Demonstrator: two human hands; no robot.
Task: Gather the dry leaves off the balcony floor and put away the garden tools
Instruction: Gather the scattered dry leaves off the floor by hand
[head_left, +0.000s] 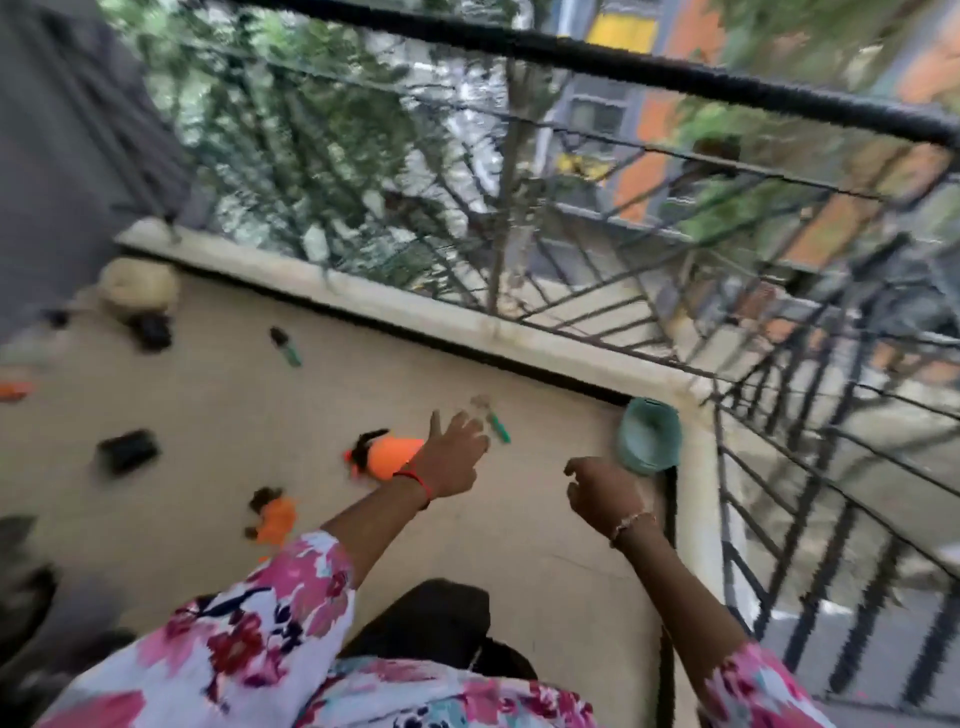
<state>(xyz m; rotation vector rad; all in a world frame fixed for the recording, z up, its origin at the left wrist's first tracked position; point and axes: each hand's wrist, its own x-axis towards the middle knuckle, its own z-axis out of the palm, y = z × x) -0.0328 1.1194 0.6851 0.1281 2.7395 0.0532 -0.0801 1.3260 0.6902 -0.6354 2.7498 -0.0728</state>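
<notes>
beige balcony floor (218, 415) from my feed, orange spray bottle (387, 454) lying on it, teal pot (649, 434) in the corner, two teal-handled tools (285, 345) (500, 426), blurry dark clumps (127, 451)

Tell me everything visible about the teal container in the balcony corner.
The teal container sits on the balcony floor, tucked into the corner where the two pale raised curbs under the black railing meet. It looks like a rounded pot or bucket in a dull blue-green, probably plastic, with a wide rim; motion blur hides finer detail and its contents. It seems upright or slightly tilted. The right hand hovers just in front of it, empty and not touching it.
</notes>
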